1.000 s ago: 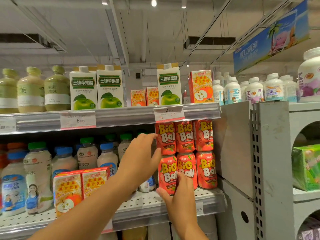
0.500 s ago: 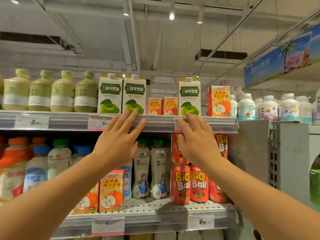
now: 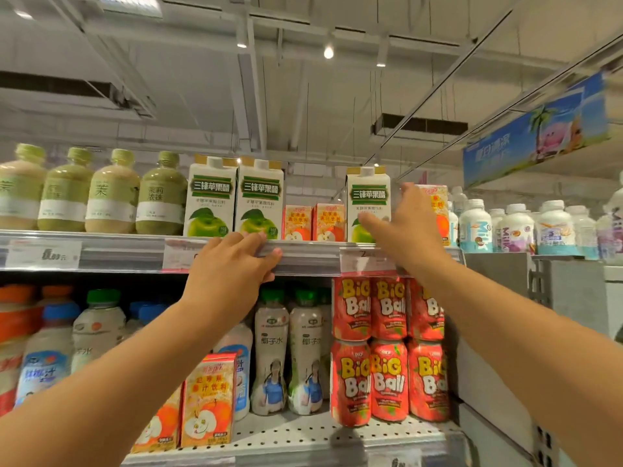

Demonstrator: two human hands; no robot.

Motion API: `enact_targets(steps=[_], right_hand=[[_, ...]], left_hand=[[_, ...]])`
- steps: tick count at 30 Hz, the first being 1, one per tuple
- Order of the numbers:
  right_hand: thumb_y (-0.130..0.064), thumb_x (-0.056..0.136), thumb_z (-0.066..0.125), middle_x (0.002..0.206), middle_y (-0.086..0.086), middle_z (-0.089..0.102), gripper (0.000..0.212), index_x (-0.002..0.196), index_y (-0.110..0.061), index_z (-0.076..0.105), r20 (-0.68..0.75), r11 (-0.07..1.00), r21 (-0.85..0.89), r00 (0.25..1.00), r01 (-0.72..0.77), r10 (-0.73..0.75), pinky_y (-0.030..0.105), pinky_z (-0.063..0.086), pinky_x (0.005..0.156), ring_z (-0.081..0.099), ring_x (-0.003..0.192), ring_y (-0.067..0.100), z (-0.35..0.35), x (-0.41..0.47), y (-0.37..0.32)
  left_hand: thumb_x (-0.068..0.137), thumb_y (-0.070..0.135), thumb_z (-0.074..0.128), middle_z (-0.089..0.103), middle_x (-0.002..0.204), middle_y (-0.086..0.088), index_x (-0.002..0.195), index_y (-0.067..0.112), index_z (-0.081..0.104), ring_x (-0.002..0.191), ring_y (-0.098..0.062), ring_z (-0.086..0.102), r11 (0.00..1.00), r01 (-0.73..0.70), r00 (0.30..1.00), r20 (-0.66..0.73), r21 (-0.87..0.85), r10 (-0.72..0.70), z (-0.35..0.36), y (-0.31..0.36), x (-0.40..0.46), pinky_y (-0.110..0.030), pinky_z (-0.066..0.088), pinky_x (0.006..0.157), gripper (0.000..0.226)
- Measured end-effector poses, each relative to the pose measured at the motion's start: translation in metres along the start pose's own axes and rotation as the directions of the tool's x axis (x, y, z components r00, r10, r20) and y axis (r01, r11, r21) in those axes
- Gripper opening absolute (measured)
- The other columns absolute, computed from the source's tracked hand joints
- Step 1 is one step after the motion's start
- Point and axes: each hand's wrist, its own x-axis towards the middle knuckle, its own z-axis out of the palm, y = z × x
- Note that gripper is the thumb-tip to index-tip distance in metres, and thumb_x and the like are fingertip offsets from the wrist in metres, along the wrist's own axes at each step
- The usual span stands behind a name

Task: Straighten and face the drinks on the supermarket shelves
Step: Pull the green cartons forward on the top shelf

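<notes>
On the top shelf point(image 3: 303, 256), 2 green-apple cartons point(image 3: 236, 197) stand together at the front edge, while a 3rd carton point(image 3: 367, 203) stands apart to the right, with 2 small orange boxes point(image 3: 313, 222) set further back in the gap between. The right hand point(image 3: 401, 230) reaches for that lone carton: its fingers are spread fairly wide, the thumb lies across the lower front of the carton, and the fingertips reach past its right side toward a taller orange box point(image 3: 436, 210). Motion blur keeps me from telling whether it grips yet. The left hand point(image 3: 232, 264) is loosely open, holding nothing, fingers resting on the shelf's front rail below the pair. To do this well, I would grip the carton low, keep it upright, and turn the label forward, flush with the edge.
</notes>
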Motion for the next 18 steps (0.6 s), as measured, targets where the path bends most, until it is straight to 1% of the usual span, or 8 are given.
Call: enact_targets(steps=[2, 4, 5, 6, 8, 9, 14, 18], right_hand=[[-0.053, 0.072, 0.077, 0.123, 0.004, 0.050, 0.080, 0.131, -0.017, 0.036, 0.067, 0.997, 0.002, 0.995, -0.077, 0.077, 0.042, 0.055, 0.080, 0.054, 0.107, 0.023, 0.003, 0.010, -0.008], [-0.055, 0.070, 0.079, 0.112, 0.000, 0.055, 0.085, 0.129, -0.017, 0.032, 0.112, 0.992, 0.019, 0.986, -0.123, 0.120, 0.034, 0.053, 0.064, 0.058, 0.093, 0.019, 0.007, 0.014, -0.014], [-0.056, 0.069, 0.079, 0.107, -0.001, 0.056, 0.087, 0.130, -0.017, 0.030, 0.125, 0.992, -0.010, 0.984, -0.128, 0.128, 0.034, 0.053, 0.063, 0.059, 0.089, 0.020, 0.010, 0.014, -0.016], [-0.057, 0.070, 0.078, 0.104, -0.001, 0.057, 0.088, 0.130, -0.016, 0.029, 0.129, 0.991, -0.062, 0.983, -0.120, 0.128, 0.037, 0.055, 0.066, 0.060, 0.088, 0.021, 0.013, 0.015, -0.017], [-0.058, 0.071, 0.077, 0.103, 0.001, 0.059, 0.089, 0.131, -0.013, 0.030, 0.113, 0.980, -0.170, 0.986, -0.105, 0.125, 0.043, 0.057, 0.072, 0.063, 0.089, 0.024, 0.018, 0.016, -0.019], [-0.056, 0.071, 0.077, 0.104, 0.002, 0.061, 0.087, 0.130, -0.012, 0.031, 0.099, 0.975, -0.192, 0.986, -0.111, 0.131, 0.043, 0.057, 0.072, 0.063, 0.090, 0.024, 0.019, 0.016, -0.020], [-0.049, 0.071, 0.080, 0.104, 0.001, 0.064, 0.070, 0.119, -0.017, 0.040, 0.091, 0.990, -0.087, 0.989, -0.111, 0.119, 0.042, 0.058, 0.072, 0.064, 0.089, 0.022, 0.024, 0.017, -0.023], [-0.054, 0.067, 0.080, 0.096, -0.004, 0.063, 0.067, 0.112, -0.022, 0.043, 0.106, 0.998, -0.035, 0.992, -0.059, 0.063, 0.030, 0.050, 0.058, 0.063, 0.084, 0.016, 0.038, 0.014, -0.042]], left_hand=[[0.090, 0.028, 0.064, 0.059, 0.128, -0.015, 0.126, 0.020, 0.064, 0.108, -0.037, 0.056, 0.999, 0.040, 0.999, 0.004, -0.008, -0.040, 0.000, 0.004, 0.000, -0.047, 0.045, 0.086, 0.036], [0.096, 0.033, 0.053, 0.050, 0.140, -0.009, 0.136, 0.026, 0.054, 0.121, -0.032, 0.048, 0.998, 0.059, 0.998, -0.001, -0.001, -0.059, 0.003, 0.006, 0.001, -0.044, 0.039, 0.094, 0.040], [0.098, 0.035, 0.049, 0.046, 0.143, -0.007, 0.139, 0.028, 0.049, 0.124, -0.030, 0.044, 0.998, 0.061, 0.998, -0.012, 0.000, -0.061, 0.005, 0.007, 0.001, -0.043, 0.037, 0.097, 0.042], [0.098, 0.035, 0.048, 0.044, 0.144, -0.006, 0.140, 0.028, 0.047, 0.126, -0.029, 0.042, 0.998, 0.063, 0.998, -0.016, -0.004, -0.063, 0.006, 0.007, 0.001, -0.042, 0.036, 0.098, 0.043], [0.098, 0.035, 0.048, 0.044, 0.144, -0.005, 0.141, 0.028, 0.046, 0.127, -0.028, 0.041, 0.998, 0.070, 0.997, -0.018, -0.011, -0.070, 0.006, 0.007, 0.002, -0.042, 0.035, 0.100, 0.043], [0.098, 0.035, 0.048, 0.044, 0.144, -0.004, 0.141, 0.029, 0.045, 0.127, -0.027, 0.040, 0.997, 0.070, 0.997, -0.015, -0.010, -0.071, 0.006, 0.006, 0.002, -0.041, 0.035, 0.100, 0.044], [0.100, 0.038, 0.042, 0.040, 0.145, -0.001, 0.144, 0.032, 0.038, 0.129, -0.025, 0.037, 0.998, 0.069, 0.998, 0.014, 0.002, -0.069, 0.008, 0.004, 0.004, -0.039, 0.033, 0.100, 0.045], [0.100, 0.038, 0.041, 0.039, 0.145, -0.001, 0.145, 0.031, 0.037, 0.129, -0.025, 0.036, 0.997, 0.072, 0.997, 0.033, 0.012, -0.072, 0.010, 0.004, 0.004, -0.039, 0.033, 0.100, 0.046]])
